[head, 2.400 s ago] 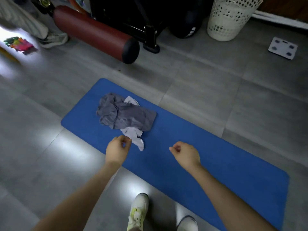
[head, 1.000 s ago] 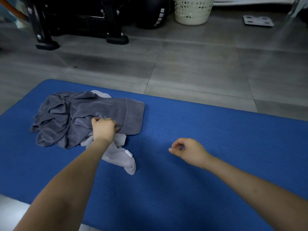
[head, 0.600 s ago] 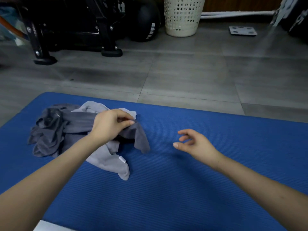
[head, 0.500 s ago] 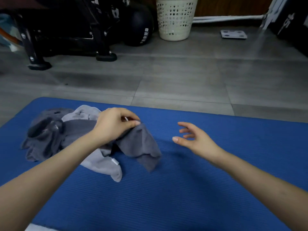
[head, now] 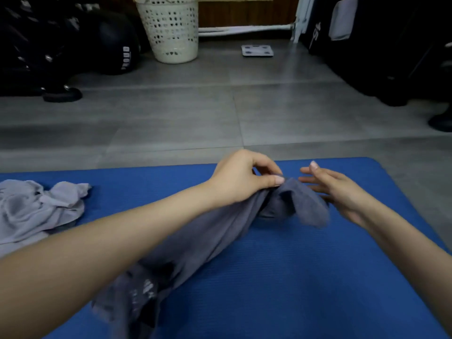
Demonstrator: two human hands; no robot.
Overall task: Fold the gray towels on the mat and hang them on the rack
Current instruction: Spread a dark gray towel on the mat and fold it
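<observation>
A dark gray towel stretches across the blue mat, lifted at one end. My left hand pinches that raised end between thumb and fingers. My right hand is just to its right, fingers straight and spread, next to the towel's hanging corner without gripping it. A lighter gray towel lies crumpled on the mat at the far left. The white rack shows only partly at the back wall.
A white perforated laundry basket stands at the back centre, a bathroom scale on the tiles to its right. Black gym gear and a medicine ball fill the back left. Dark equipment stands at the right.
My left hand has pulled the dark towel off the pile and dragged it right across the mat. The light towel stayed at the left. My right hand opened and moved up beside the towel's end.
</observation>
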